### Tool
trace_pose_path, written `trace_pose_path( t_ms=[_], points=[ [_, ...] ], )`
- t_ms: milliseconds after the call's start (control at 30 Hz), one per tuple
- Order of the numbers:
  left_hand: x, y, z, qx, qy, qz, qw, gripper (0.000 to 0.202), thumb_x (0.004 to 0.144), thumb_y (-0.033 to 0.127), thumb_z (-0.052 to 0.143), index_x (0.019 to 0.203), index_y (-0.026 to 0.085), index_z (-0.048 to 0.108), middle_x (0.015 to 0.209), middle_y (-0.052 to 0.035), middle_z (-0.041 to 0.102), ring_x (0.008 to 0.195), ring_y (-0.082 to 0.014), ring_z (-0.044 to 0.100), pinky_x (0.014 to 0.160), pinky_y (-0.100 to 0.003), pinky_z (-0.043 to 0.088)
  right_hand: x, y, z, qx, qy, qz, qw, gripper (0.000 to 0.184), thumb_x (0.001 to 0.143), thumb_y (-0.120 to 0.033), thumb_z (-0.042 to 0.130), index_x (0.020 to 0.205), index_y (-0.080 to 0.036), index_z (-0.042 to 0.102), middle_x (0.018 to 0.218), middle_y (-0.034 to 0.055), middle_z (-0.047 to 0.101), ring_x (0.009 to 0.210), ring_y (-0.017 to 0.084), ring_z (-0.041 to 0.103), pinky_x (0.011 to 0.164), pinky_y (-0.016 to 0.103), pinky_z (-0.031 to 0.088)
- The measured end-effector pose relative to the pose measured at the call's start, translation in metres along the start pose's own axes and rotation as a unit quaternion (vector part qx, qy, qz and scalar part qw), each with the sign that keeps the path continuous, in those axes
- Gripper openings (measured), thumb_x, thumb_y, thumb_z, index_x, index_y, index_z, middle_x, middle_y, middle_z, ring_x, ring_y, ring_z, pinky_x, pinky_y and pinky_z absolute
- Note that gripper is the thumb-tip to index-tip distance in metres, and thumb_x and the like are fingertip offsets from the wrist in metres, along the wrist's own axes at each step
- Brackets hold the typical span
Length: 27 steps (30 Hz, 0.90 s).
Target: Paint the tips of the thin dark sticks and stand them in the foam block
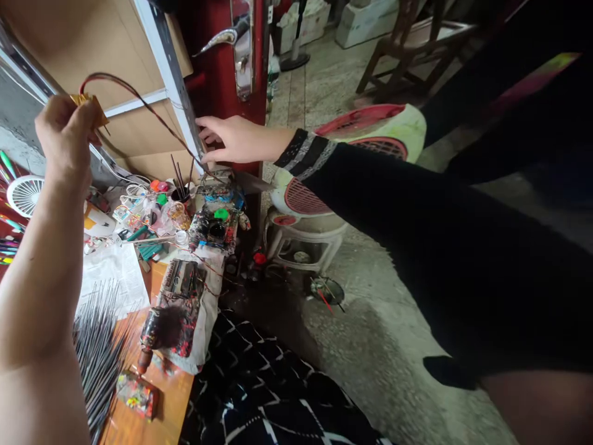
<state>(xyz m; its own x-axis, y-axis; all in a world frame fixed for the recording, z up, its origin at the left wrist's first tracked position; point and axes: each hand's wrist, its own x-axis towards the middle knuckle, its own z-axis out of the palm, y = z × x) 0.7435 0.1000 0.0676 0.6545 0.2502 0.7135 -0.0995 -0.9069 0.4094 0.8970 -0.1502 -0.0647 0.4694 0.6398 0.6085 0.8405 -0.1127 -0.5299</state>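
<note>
Paint-spattered workbench [167,402] below a red door [217,74]: left hand [65,139] pinches a gold foil tab [88,105] on thin dark wire [143,105], light and springy, best held at that tab, left of the door; right hand [234,141] open, fingers spread, at the door's edge.

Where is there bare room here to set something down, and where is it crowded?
A bare strip of wooden tabletop lies between the paint-spattered block and the black-and-white patterned cloth. Concrete floor is open right of the stool. It is crowded around the brush pot, among bottles and wires, beneath the right hand.
</note>
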Motion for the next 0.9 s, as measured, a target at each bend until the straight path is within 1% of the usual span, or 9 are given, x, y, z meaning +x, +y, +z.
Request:
trace_pose_path(
  t_ms=[67, 133, 200, 300, 367, 533, 667, 733, 900],
  points=[
    [-0.012, 0.028, 0.001, -0.032, -0.021, 0.038, 0.999, 0.031, 0.088, 0.033, 0.046, 0.106, 0.015, 0.064, 0.089, 0.0010, 0.069, 0.063, -0.0050, 0.054, 0.061, -0.018, 0.046, -0.009, -0.008, 0.000, 0.002, -0.019, 0.010, 1.000, 0.072, 0.073, -0.040, 0.086, 0.136, -0.023, 0.055, 0.123, 0.0081, 0.071, 0.107, 0.023, 0.069, 0.098, 0.039, 0.057],
    [-0.027, 0.057, 0.004, -0.074, -0.045, 0.074, 0.993, 0.031, 0.088, 0.039, 0.049, 0.105, 0.018, 0.065, 0.087, 0.0034, 0.067, 0.067, -0.0064, 0.058, 0.062, -0.019, 0.047, -0.021, -0.018, -0.004, 0.003, -0.019, 0.025, 0.999, 0.063, 0.076, -0.039, 0.083, 0.132, -0.026, 0.057, 0.118, 0.0053, 0.073, 0.102, 0.021, 0.070, 0.096, 0.037, 0.057],
    [-0.044, 0.084, 0.008, -0.135, -0.076, 0.102, 0.983, 0.030, 0.088, 0.044, 0.056, 0.101, 0.019, 0.066, 0.084, 0.0044, 0.065, 0.070, -0.0079, 0.061, 0.064, -0.020, 0.049, -0.035, -0.031, -0.012, -0.014, -0.013, 0.045, 0.999, 0.046, 0.082, -0.033, 0.076, 0.125, -0.024, 0.062, 0.107, 0.0033, 0.076, 0.095, 0.020, 0.071, 0.094, 0.037, 0.057],
    [-0.070, 0.121, 0.014, -0.222, -0.139, 0.125, 0.957, 0.026, 0.088, 0.042, 0.064, 0.100, 0.019, 0.068, 0.085, 0.0042, 0.065, 0.077, -0.0101, 0.066, 0.065, -0.021, 0.050, -0.062, -0.047, -0.029, -0.056, 0.002, 0.063, 0.996, 0.018, 0.093, -0.025, 0.058, 0.105, -0.019, 0.070, 0.087, 0.0015, 0.076, 0.083, 0.017, 0.070, 0.092, 0.037, 0.056],
    [-0.087, 0.140, 0.016, -0.247, -0.176, 0.131, 0.944, 0.023, 0.089, 0.039, 0.064, 0.102, 0.021, 0.070, 0.088, 0.0049, 0.066, 0.085, -0.0123, 0.070, 0.067, -0.022, 0.051, -0.085, -0.051, -0.040, -0.063, 0.024, 0.071, 0.995, 0.022, 0.097, -0.025, 0.050, 0.094, -0.020, 0.071, 0.079, 0.0009, 0.075, 0.077, 0.017, 0.069, 0.089, 0.037, 0.055],
    [-0.119, 0.167, 0.022, -0.288, -0.218, 0.138, 0.922, 0.015, 0.089, 0.032, 0.065, 0.099, 0.026, 0.075, 0.087, 0.0095, 0.067, 0.089, -0.0118, 0.072, 0.085, -0.030, 0.053, -0.151, -0.046, -0.064, -0.026, 0.080, 0.128, 0.988, 0.021, 0.097, -0.034, 0.052, 0.098, -0.022, 0.069, 0.071, 0.0002, 0.070, 0.067, 0.017, 0.066, 0.078, 0.036, 0.055],
    [-0.141, 0.184, 0.023, -0.300, -0.230, 0.110, 0.919, 0.016, 0.088, 0.029, 0.064, 0.097, 0.031, 0.077, 0.086, 0.0103, 0.066, 0.100, -0.0147, 0.071, 0.097, -0.038, 0.050, -0.206, -0.036, -0.075, -0.059, 0.106, 0.161, 0.979, 0.024, 0.098, -0.039, 0.052, 0.102, -0.023, 0.069, 0.069, -0.0016, 0.065, 0.061, 0.013, 0.058, 0.074, 0.033, 0.051],
    [-0.153, 0.193, 0.022, -0.295, -0.236, 0.085, 0.922, 0.015, 0.084, 0.031, 0.067, 0.093, 0.030, 0.078, 0.085, 0.0091, 0.066, 0.100, -0.0165, 0.071, 0.096, -0.039, 0.051, -0.231, -0.030, -0.079, -0.064, 0.125, 0.173, 0.975, 0.025, 0.097, -0.041, 0.053, 0.101, -0.022, 0.069, 0.069, -0.0006, 0.064, 0.061, 0.013, 0.056, 0.073, 0.033, 0.050],
    [-0.190, 0.216, 0.017, -0.238, -0.267, 0.023, 0.933, 0.011, 0.080, 0.033, 0.069, 0.088, 0.033, 0.077, 0.079, 0.0087, 0.064, 0.086, -0.0139, 0.070, 0.081, -0.033, 0.053, -0.287, -0.020, -0.079, -0.018, 0.188, 0.173, 0.967, 0.027, 0.095, -0.045, 0.058, 0.103, -0.022, 0.070, 0.074, -0.0001, 0.065, 0.066, 0.015, 0.059, 0.073, 0.033, 0.051]
  ],
)
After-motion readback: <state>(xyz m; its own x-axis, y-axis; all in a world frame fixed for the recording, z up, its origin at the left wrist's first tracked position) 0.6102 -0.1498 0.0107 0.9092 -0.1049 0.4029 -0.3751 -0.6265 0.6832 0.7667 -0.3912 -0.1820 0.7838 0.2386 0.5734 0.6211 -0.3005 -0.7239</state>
